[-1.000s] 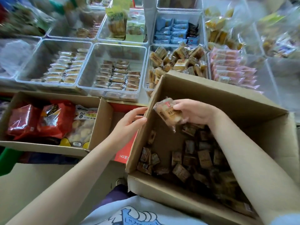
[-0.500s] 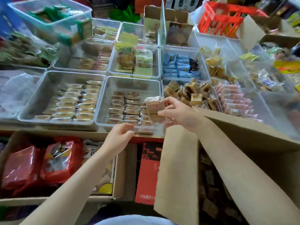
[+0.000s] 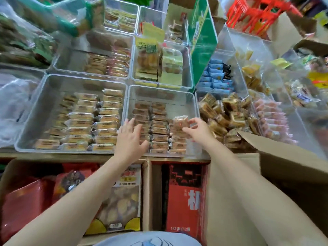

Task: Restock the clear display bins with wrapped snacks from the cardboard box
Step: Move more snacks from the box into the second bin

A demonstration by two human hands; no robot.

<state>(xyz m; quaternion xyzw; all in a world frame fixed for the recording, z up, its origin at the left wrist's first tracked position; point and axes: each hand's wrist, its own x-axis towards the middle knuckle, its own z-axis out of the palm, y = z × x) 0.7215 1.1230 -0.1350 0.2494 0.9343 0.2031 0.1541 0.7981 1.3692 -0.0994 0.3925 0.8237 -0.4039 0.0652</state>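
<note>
The wrapped snack point(image 3: 180, 123) sits pinched in the right hand point(image 3: 197, 129), fingers curled round its near edge, held over the right side of the middle clear bin point(image 3: 160, 94). Under it lie three columns of brown wrapped bars point(image 3: 158, 128). At nine o'clock from the snack, the left hand point(image 3: 129, 139) reaches in with fingers spread and straight, palm down over the bin's left wall, gripping nothing. Further out at nine o'clock, a wider clear bin point(image 3: 44, 103) holds rows of pale wrapped cakes. At three o'clock, a heap of brown square packets point(image 3: 229, 114) fills the neighbouring bin. Down at four o'clock, the cardboard box point(image 3: 284, 157) shows its open flap beside the right forearm. At six o'clock stands a red carton point(image 3: 184, 197).
</note>
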